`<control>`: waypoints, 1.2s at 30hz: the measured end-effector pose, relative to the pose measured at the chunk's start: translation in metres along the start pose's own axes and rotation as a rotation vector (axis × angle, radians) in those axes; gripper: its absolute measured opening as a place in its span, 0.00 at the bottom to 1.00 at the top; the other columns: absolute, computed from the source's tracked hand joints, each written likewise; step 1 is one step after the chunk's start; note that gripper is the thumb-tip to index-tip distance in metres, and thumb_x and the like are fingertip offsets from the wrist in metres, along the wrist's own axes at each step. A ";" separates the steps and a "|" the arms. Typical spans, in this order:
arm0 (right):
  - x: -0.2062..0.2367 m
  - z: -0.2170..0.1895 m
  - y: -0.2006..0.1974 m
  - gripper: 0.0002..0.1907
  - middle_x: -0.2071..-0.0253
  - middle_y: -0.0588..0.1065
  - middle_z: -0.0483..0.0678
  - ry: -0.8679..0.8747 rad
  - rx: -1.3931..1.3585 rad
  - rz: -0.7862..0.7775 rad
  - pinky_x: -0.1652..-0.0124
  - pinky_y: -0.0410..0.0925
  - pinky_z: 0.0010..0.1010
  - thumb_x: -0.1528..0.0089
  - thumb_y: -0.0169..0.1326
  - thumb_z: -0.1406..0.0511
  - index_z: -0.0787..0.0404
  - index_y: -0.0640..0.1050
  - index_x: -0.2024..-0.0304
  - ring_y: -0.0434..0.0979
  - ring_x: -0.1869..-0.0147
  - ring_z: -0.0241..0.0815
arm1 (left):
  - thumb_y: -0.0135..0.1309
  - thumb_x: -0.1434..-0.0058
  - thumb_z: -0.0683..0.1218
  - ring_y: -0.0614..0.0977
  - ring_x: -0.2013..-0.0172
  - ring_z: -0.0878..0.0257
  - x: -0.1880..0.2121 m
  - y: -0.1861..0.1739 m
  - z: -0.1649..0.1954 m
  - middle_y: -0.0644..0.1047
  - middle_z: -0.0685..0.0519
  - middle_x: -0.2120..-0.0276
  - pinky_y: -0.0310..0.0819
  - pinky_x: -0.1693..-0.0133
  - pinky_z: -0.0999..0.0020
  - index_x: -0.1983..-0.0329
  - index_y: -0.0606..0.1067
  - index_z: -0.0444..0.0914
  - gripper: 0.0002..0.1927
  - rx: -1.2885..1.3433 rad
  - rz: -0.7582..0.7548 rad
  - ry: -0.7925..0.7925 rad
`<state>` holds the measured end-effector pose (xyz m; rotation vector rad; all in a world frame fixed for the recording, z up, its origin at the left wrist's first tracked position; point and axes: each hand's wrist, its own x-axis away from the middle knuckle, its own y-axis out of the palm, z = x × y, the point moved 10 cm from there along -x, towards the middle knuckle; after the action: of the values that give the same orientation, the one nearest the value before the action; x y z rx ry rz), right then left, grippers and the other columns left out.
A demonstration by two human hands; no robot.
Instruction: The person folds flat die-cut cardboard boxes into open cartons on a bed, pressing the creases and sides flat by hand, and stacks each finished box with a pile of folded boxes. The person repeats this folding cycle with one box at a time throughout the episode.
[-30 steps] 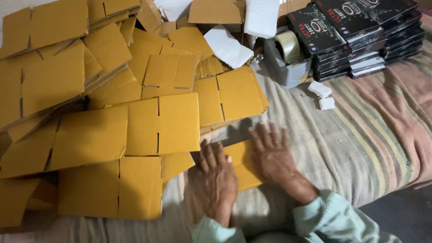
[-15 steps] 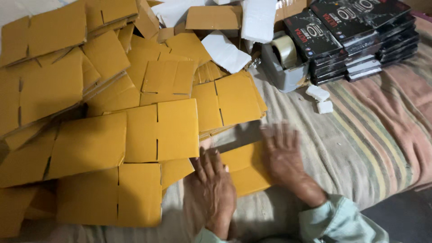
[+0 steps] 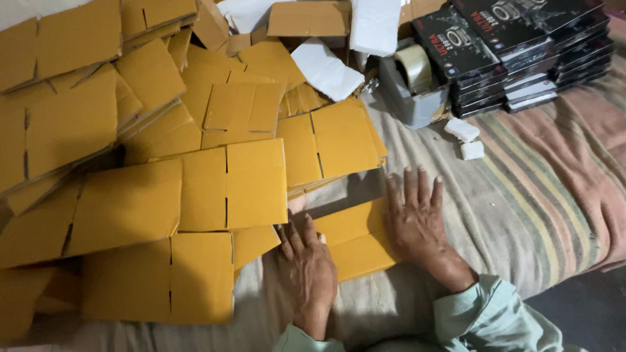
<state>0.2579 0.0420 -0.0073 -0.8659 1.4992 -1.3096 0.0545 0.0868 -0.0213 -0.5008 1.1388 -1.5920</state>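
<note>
While 2 hands press 1 cardboard sheet, 2 white blocks lie apart.

Looks like a home packing setup — striped bedsheet as the work surface, flat cardboard blanks, tape dispenser, stacked black boxes.

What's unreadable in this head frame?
- Yellow flat cardboard piece: head view, its edges hidden under the left hand and right hand.
- Heap of yellow cardboard blanks: cut off by the left and top frame edges; lower layers buried.
- Grey tape dispenser: base partly hidden by blanks.
- Stack of black flat boxes: cut by the top edge.
</note>
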 end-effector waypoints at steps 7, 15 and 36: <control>-0.001 -0.070 0.013 0.42 0.28 0.54 0.68 -0.224 -0.045 -0.026 0.33 0.39 0.69 0.41 0.50 0.54 0.64 0.57 0.29 0.45 0.23 0.72 | 0.44 0.33 0.48 0.53 0.28 0.40 -0.014 0.020 0.038 0.58 0.40 0.28 0.44 0.32 0.39 0.29 0.61 0.35 0.29 -0.155 -0.017 0.099; 0.001 0.004 0.003 0.40 0.27 0.55 0.67 0.010 0.039 0.007 0.31 0.39 0.68 0.38 0.49 0.52 0.62 0.58 0.28 0.45 0.22 0.70 | 0.43 0.33 0.51 0.54 0.29 0.39 -0.004 -0.005 0.008 0.58 0.37 0.29 0.47 0.35 0.41 0.31 0.63 0.35 0.29 -0.094 0.038 0.001; -0.020 -0.083 0.019 0.14 0.63 0.77 0.57 -0.431 -0.295 -0.064 0.48 0.67 0.47 0.41 0.51 0.59 0.64 0.77 0.62 0.77 0.53 0.57 | 0.43 0.34 0.48 0.73 0.44 0.47 -0.033 0.031 0.035 0.76 0.46 0.50 0.60 0.39 0.43 0.49 0.73 0.38 0.15 -0.099 -0.222 0.122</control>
<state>0.1866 0.0913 -0.0229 -1.3032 1.3393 -0.8802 0.1094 0.1028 -0.0239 -0.6192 1.2942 -1.7827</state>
